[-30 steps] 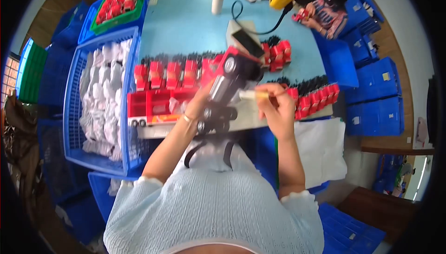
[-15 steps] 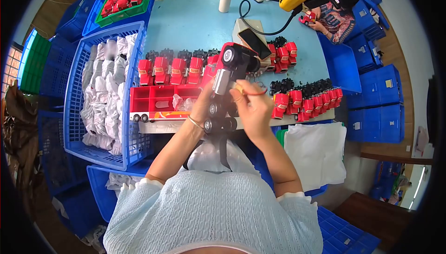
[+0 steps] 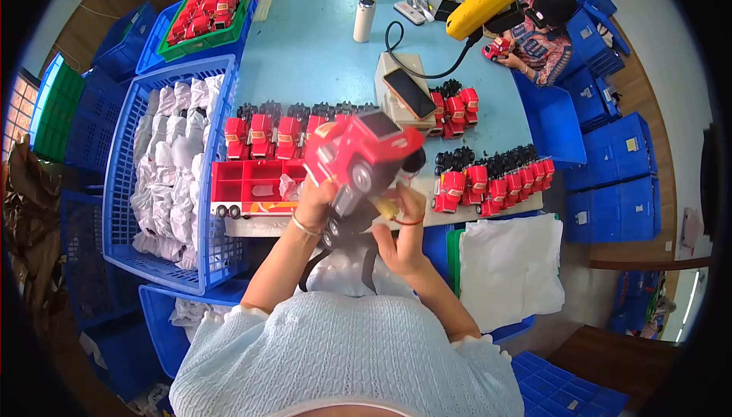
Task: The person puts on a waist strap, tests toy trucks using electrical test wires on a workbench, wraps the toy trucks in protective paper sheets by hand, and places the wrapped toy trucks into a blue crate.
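My left hand (image 3: 314,202) grips a red toy truck (image 3: 358,159) from its left side. The truck is lifted over the table's front edge, tilted, with its red cab up and its dark chassis and grey wheels toward me; motion blurs it. My right hand (image 3: 406,234) is beside the truck's lower right side, fingers curled round a small yellowish piece (image 3: 387,207) whose kind I cannot make out. A thin red line crosses that hand near the fingers. Behind the truck lies a red compartment tray (image 3: 236,181) with small clear plastic bits.
Rows of red toy trucks (image 3: 288,139) stand behind the tray, more (image 3: 496,188) at right. A phone (image 3: 409,93) leans on a pale box. A blue crate (image 3: 114,181) of wrapped items is left. A yellow device (image 3: 482,7) overhangs the table. A co-worker (image 3: 543,40) holds another truck.
The truck has turned from showing its underside to showing its red cab, and moved slightly lower left. My right hand has moved down and away from it. The view has shifted slightly.
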Available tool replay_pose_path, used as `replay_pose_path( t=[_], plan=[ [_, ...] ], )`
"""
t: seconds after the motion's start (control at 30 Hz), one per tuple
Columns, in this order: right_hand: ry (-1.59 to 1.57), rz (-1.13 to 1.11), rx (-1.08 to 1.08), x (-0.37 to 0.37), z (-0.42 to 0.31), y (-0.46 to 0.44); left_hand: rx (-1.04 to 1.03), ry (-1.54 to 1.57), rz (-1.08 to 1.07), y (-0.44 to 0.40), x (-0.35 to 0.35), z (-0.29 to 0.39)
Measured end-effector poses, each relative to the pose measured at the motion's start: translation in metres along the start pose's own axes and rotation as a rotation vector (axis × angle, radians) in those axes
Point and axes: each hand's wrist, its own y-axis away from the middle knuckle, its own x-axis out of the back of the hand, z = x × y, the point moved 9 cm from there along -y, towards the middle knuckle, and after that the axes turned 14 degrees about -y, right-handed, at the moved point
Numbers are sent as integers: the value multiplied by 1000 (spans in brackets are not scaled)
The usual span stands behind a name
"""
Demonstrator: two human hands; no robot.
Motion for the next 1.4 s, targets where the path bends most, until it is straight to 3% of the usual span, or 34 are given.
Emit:
replay_pose_path(
  t=[0.17,0.23,0.37,0.43,0.47,0.57,0.77,0.97,1.3,1.4],
  plan=[
    [27,-297,-281,-2,40,41,-74,-146,-13,7,-3,17],
    [87,-400,-280,-1,50,65,81,-182,-2,4,-6,9],
    [125,-575,14,0,5,36,170,-15,-76,-2,-3,-35],
    [129,-755,271,-8,-23,30,324,105,-109,-3,-19,-51],
    [141,-751,282,-8,-22,24,407,164,-124,-1,-27,-61],
    [467,-867,539,-28,-20,24,489,273,-195,2,-41,-86],
    [560,-1027,526,-28,35,39,539,242,-133,13,-29,-137],
    [643,-1270,469,-33,78,78,783,64,-319,25,-35,-175],
    [505,-1120,277,-24,103,107,968,-2,-481,36,-35,-217],
    [508,-1106,208,-21,117,120,740,-523,-467,20,-12,-222]
  ],
)
